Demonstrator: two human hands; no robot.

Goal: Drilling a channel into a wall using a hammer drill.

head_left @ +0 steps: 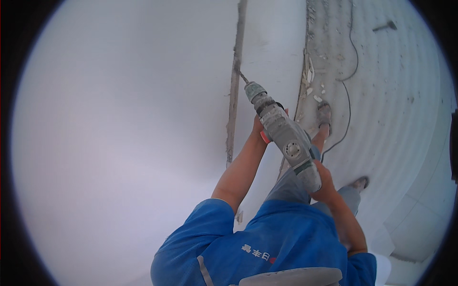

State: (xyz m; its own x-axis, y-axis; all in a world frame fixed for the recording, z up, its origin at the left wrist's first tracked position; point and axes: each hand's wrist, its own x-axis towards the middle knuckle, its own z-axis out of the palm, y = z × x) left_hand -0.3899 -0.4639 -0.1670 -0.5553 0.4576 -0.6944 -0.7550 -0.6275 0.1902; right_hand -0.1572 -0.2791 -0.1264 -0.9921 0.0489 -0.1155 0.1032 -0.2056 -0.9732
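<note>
A dusty grey-green hammer drill [282, 127] points up and to the left at the white wall. Its bit [243, 77] reaches the narrow channel [234, 95] cut in that wall; the tip seems to touch the channel's edge. My left hand [258, 125] closes round the front of the drill behind the chuck, its fingers mostly hidden beneath the body. At the back end, my right hand [325, 182] wraps round the rear handle, partly covered by the housing.
Plaster chips [311, 71] lie along the wall's foot. A dark cable [349, 102] winds over the ribbed pale floor covering [396, 109] beside my feet. Farther off on that covering lies a hammer [385, 26]. Pale floor tiles [420, 214] show at the right.
</note>
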